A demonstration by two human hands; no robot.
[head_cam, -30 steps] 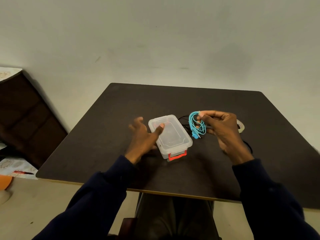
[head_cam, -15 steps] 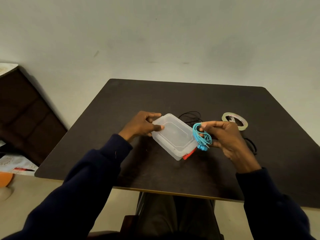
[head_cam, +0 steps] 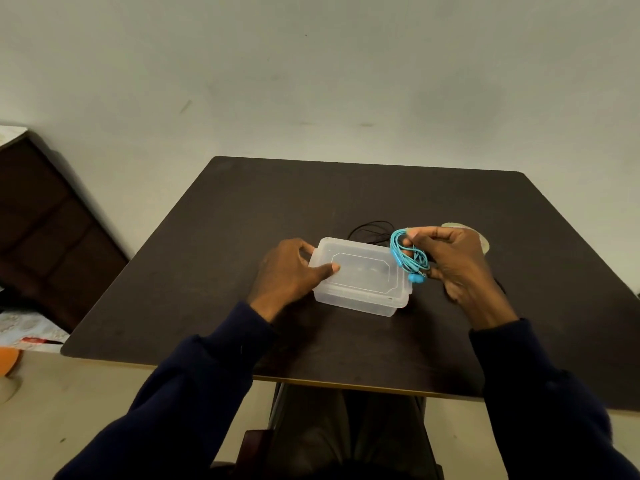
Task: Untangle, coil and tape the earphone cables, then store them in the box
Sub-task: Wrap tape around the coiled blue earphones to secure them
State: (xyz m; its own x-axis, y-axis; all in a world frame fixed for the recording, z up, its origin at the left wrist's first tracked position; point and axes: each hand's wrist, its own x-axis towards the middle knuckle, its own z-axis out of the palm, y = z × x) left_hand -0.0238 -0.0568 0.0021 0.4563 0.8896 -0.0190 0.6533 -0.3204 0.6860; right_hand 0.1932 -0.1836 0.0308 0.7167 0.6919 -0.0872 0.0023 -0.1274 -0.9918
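Dark table [head_cam: 207,271] carries the box [head_cam: 360,275] at centre; the left hand [head_cam: 287,271] grips its 9 o'clock end. The right hand [head_cam: 453,261] pinches the blue coil [head_cam: 407,254] at the box's 3 o'clock. It is light and floppy, I think, so I would pinch across all loops.

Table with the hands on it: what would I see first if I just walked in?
The bright turquoise earphone cable catches the eye first, bunched in a coil and pinched in the right hand by the right end of the clear plastic box. Next comes the box itself, lid on, in the middle of the dark table, with the left hand gripping its left end. Behind it lies a thin black cable, easy to miss.
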